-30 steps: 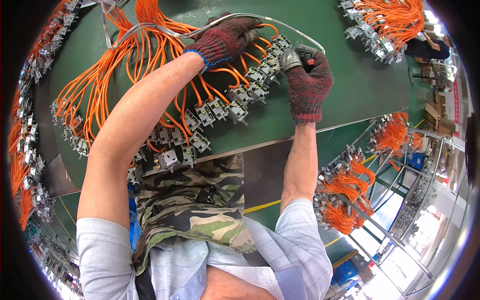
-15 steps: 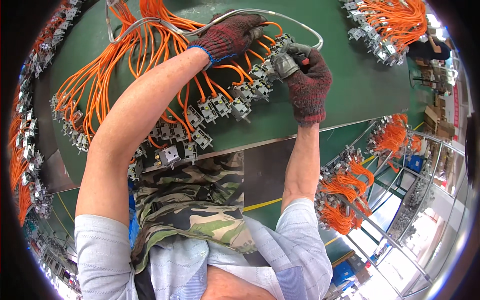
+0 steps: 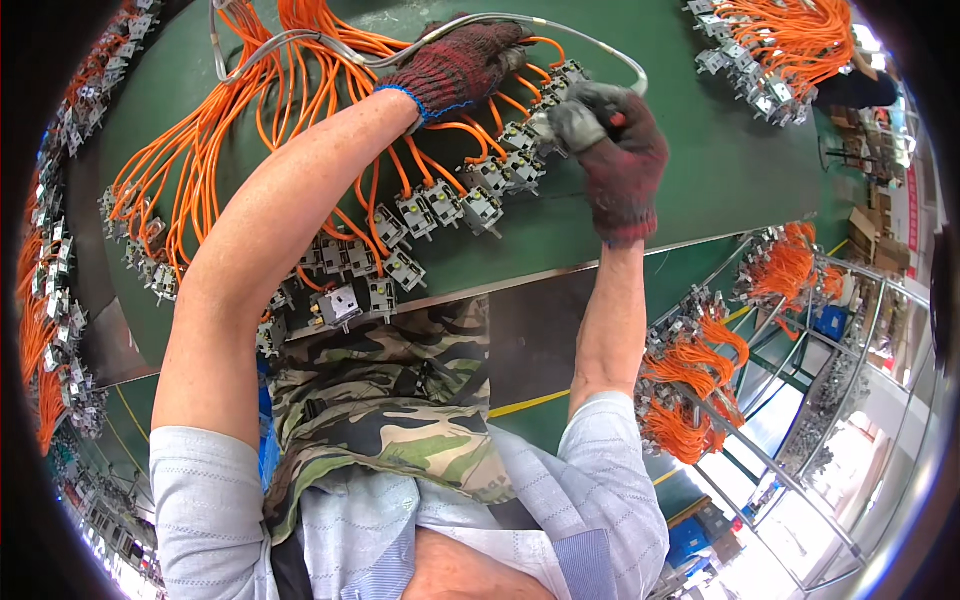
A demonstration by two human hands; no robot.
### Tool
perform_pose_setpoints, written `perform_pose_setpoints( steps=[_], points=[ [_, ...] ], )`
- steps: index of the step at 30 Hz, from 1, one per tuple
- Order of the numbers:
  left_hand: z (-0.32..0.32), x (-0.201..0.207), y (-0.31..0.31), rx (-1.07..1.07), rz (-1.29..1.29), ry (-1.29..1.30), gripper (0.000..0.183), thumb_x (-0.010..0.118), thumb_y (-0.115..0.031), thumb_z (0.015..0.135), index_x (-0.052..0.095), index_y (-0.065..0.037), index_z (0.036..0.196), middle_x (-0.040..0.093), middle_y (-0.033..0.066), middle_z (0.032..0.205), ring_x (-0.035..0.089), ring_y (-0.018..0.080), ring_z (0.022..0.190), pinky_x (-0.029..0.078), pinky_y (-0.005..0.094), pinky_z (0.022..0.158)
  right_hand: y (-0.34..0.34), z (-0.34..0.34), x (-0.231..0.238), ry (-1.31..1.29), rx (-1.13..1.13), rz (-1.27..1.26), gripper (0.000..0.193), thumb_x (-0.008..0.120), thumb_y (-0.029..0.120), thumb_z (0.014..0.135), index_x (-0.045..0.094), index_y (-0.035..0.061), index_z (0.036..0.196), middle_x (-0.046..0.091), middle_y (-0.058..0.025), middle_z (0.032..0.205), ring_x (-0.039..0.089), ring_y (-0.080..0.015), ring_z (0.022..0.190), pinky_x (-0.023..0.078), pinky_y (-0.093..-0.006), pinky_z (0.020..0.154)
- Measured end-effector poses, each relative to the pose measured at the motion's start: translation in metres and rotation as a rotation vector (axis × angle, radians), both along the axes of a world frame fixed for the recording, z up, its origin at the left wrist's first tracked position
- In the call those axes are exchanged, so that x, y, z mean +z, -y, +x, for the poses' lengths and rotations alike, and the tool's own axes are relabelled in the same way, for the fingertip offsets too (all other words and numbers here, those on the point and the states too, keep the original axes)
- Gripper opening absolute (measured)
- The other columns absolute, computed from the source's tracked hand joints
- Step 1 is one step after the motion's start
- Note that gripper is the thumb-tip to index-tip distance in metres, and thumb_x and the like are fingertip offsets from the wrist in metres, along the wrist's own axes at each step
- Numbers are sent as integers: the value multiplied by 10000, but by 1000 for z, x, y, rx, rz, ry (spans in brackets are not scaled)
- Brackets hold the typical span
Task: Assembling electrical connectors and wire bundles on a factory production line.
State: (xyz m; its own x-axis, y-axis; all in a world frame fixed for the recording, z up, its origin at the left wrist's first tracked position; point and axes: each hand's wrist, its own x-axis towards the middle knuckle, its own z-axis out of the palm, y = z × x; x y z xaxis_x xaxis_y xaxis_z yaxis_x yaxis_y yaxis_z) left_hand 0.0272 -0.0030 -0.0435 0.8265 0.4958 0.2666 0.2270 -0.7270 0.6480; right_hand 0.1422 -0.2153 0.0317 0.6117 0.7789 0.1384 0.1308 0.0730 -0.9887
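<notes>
My left hand (image 3: pixel 458 72), in a dark red knitted glove with a blue cuff edge, is closed over a bundle of orange cables (image 3: pixel 290 120). Its fingertips are partly hidden. My right hand (image 3: pixel 625 165), gloved in the same way with grey fingers, is closed at the far right end of a row of metal-cased connectors (image 3: pixel 480 212). A grey cable (image 3: pixel 590 42) arches over from the left and runs into this hand; its end is hidden by the fingers. The connectors sit on the orange cables' ends, along the green tabletop (image 3: pixel 700 190).
Another orange cable bundle with connectors (image 3: pixel 775 60) lies at the table's far right. More bundles (image 3: pixel 690 380) hang on a metal rack (image 3: pixel 800 490) at the right, and others (image 3: pixel 45 330) line the left side. A person's dark sleeve (image 3: pixel 858 90) shows beyond the table.
My right hand has shifted slightly to the right and looks a little blurred, its fingers a bit farther from the connector row. My left hand and the cables under it have barely moved.
</notes>
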Motion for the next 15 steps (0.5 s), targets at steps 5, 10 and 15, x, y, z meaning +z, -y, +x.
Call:
perform_pose_setpoints(
  steps=[5,10,15],
  points=[
    [-2,12,5,15,-43,-49,473,569,-413,1102,661,-151,1484,724,152,1379,676,361,1280,524,487,1109,29,-5,-6,-155,-77,25,261,857,61,922,739,20,1151,742,-52,1000,734,-138,877,644,-289,757],
    [-11,30,8,-64,-174,-128,522,510,-395,1137,568,-113,1573,593,212,1567,561,362,1442,418,459,1226,33,-11,-17,-209,-93,11,268,840,49,931,726,18,1171,750,-71,1013,747,-160,899,669,-311,768],
    [-17,41,10,-65,-130,-122,522,482,-397,1140,573,-105,1564,601,231,1548,559,389,1436,421,469,1223,32,-17,-16,-105,-96,33,272,842,44,927,724,12,1170,765,-86,1040,745,-158,911,658,-318,813]
  ],
)
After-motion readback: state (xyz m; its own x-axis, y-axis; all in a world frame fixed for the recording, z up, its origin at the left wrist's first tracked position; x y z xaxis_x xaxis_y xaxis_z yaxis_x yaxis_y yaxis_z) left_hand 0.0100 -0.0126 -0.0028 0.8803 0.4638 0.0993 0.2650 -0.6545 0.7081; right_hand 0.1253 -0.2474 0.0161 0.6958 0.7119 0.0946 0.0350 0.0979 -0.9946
